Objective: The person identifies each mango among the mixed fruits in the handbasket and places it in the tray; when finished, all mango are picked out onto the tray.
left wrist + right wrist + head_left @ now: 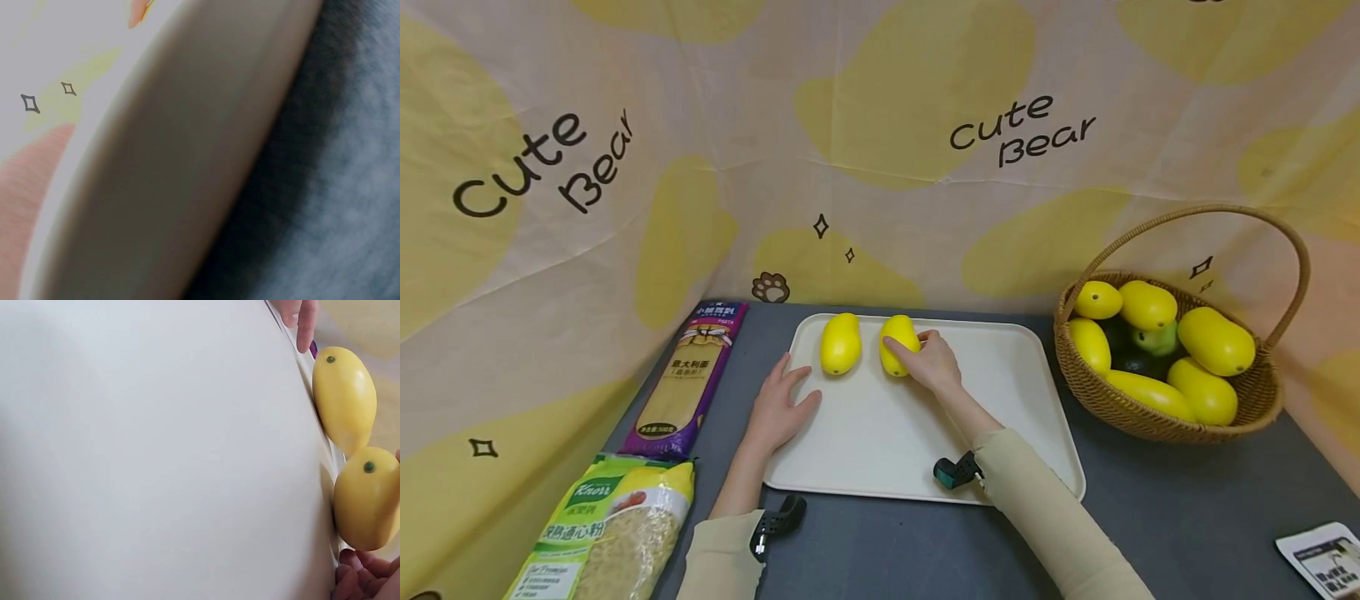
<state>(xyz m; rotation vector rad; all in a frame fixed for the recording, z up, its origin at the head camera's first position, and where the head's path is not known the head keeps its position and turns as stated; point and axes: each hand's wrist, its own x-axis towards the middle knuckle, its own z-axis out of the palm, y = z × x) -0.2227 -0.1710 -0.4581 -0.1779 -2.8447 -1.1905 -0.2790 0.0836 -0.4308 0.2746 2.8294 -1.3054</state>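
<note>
Two yellow mangoes lie side by side at the back of a white tray (865, 442). My right hand (936, 364) holds the right mango (895, 332) between thumb and fingers. To its left lies the other mango (840, 343), which no hand touches. My left hand (777, 414) is at the tray's left edge, its fingers spread and holding nothing. In the right wrist view the held mango (362, 503) and its neighbour (344, 400) show green stem ends. The left wrist view is mostly filled by the blurred tray side (162, 150).
On the right stands a wicker basket (1157, 423) with a tall handle, full of yellow fruit and darker produce. A pasta packet (681, 375) and a Knorr bag (617, 525) lie along the left. A white printed card (1326, 558) is at the lower right.
</note>
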